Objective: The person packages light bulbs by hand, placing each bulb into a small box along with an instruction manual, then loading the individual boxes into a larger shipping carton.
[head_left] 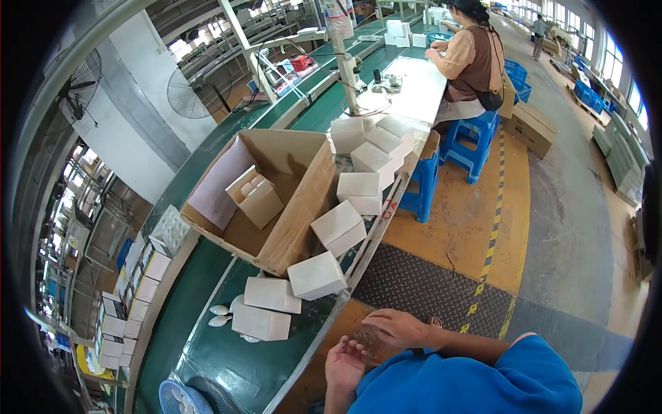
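1. White cartons (261, 322): 2 of them lie flat on the green belt (207, 345), just inside its near edge and closest to the hands. Neither hand touches them.
2. The left hand (345, 364) is palm up with its fingers loosely curled and nothing visible in it. The right hand (398, 327), just beside it, is palm down with slack fingers that grip nothing.
3. These cartons look light and thin-walled, with smooth card that could dent or slip. Holding 1 across 2 opposite side faces, near the corners, seems the safest grip.
4. Small white rounded pieces (220, 315) lie on the belt, touching or nearly touching the cartons' left side.
5. Further along, a row of closed cartons (338, 226) runs up the belt edge beside an open brown box (303, 200).
6. Far off, a co-worker (474, 58) sits on a blue stool (476, 134).
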`<action>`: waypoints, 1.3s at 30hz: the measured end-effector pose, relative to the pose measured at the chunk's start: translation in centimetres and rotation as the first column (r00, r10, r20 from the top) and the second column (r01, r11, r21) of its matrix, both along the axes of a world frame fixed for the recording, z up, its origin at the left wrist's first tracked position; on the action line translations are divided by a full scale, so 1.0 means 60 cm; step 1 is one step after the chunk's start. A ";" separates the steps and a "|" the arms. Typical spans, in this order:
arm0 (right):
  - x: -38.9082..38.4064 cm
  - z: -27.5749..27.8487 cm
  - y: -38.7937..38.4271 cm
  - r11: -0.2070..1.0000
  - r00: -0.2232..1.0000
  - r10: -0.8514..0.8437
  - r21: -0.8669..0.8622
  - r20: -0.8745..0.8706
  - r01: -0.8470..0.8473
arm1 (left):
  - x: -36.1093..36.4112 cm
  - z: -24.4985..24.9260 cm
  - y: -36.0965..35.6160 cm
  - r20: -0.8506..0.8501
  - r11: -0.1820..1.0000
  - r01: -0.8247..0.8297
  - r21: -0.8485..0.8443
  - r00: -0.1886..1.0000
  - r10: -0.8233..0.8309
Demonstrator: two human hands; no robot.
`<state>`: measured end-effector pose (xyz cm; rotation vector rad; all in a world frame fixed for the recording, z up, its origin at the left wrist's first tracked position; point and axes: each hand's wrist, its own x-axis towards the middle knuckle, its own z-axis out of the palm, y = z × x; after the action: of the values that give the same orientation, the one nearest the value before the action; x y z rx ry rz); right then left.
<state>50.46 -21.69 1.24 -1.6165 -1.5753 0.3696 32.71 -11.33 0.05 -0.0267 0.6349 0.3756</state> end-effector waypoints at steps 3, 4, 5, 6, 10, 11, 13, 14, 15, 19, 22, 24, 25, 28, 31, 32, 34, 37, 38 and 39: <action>0.078 0.008 -0.063 0.988 0.993 -0.116 -0.109 -0.034 0.111 | 0.096 0.010 -0.048 -0.006 0.992 0.123 -0.027 0.992 -0.123; 0.104 0.011 -0.085 0.990 0.993 -0.108 -0.099 -0.039 0.103 | 0.128 0.009 -0.065 -0.011 0.993 0.115 -0.017 0.993 -0.115; 0.130 0.012 -0.110 0.982 0.987 -0.153 -0.121 -0.050 0.146 | 0.158 0.005 -0.084 0.013 0.986 0.164 -0.032 0.986 -0.163; 0.154 0.013 -0.133 0.971 0.978 -0.200 -0.146 -0.060 0.190 | 0.188 0.003 -0.104 0.037 0.976 0.214 -0.048 0.976 -0.213; 0.227 0.012 -0.214 0.946 0.949 -0.295 -0.177 -0.111 0.273 | 0.279 0.009 -0.177 -0.004 0.942 0.334 -0.037 0.942 -0.334; 0.238 0.019 -0.229 0.935 0.940 -0.323 -0.189 -0.107 0.300 | 0.294 0.016 -0.191 -0.010 0.923 0.385 -0.028 0.923 -0.385; 0.259 0.007 -0.255 0.926 0.932 -0.349 -0.187 -0.098 0.328 | 0.323 0.023 -0.210 -0.022 0.895 0.446 -0.020 0.894 -0.447; 0.264 0.000 -0.266 0.921 0.927 -0.364 -0.184 -0.094 0.343 | 0.333 0.024 -0.216 -0.050 0.886 0.463 -0.020 0.885 -0.464; 0.267 -0.002 -0.275 0.917 0.921 -0.375 -0.188 -0.107 0.352 | 0.340 0.024 -0.220 -0.081 0.877 0.479 -0.021 0.874 -0.479; 0.275 -0.012 -0.297 0.871 0.873 -0.465 -0.256 -0.150 0.420 | 0.364 0.025 -0.223 -0.126 0.832 0.554 -0.031 0.823 -0.554; 0.271 -0.014 -0.305 0.858 0.855 -0.493 -0.252 -0.162 0.447 | 0.379 0.018 -0.218 -0.075 0.816 0.578 -0.015 0.813 -0.577; 0.270 -0.017 -0.306 0.838 0.839 -0.523 -0.268 -0.150 0.475 | 0.385 0.009 -0.214 -0.065 0.797 0.604 -0.021 0.794 -0.604; 0.270 -0.019 -0.304 0.828 0.832 -0.538 -0.267 -0.135 0.492 | 0.386 0.011 -0.211 -0.068 0.811 0.585 -0.020 0.808 -0.585; 0.270 -0.005 -0.294 0.792 0.807 -0.569 -0.369 -0.156 0.486 | 0.390 0.015 -0.198 -0.037 0.797 0.604 -0.007 0.796 -0.604; 0.269 -0.009 -0.284 0.807 0.843 -0.534 -0.330 -0.056 0.489 | 0.386 0.006 -0.181 -0.030 0.830 0.556 0.044 0.831 -0.555; 0.273 -0.014 -0.268 0.823 0.868 -0.497 -0.313 0.011 0.475 | 0.386 -0.009 -0.179 0.019 0.826 0.561 0.047 0.827 -0.562; 0.275 -0.025 -0.248 0.846 0.887 -0.461 -0.301 -0.003 0.439 | 0.377 -0.045 -0.172 0.089 0.836 0.546 0.054 0.831 -0.549; 0.270 -0.041 -0.215 0.877 0.900 -0.425 -0.288 -0.095 0.384 | 0.369 -0.035 -0.156 0.117 0.863 0.496 0.097 0.855 -0.505; 0.268 -0.039 -0.200 0.890 0.914 -0.394 -0.287 -0.095 0.354 | 0.368 -0.031 -0.149 0.111 0.874 0.477 0.094 0.867 -0.485; 0.266 -0.036 -0.189 0.900 0.927 -0.366 -0.285 -0.084 0.330 | 0.361 -0.029 -0.140 0.113 0.885 0.456 0.094 0.878 -0.465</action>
<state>66.44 -33.04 -0.94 -1.9948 -1.1378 0.5003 54.38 -19.74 -1.69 0.1600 0.4764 -0.0706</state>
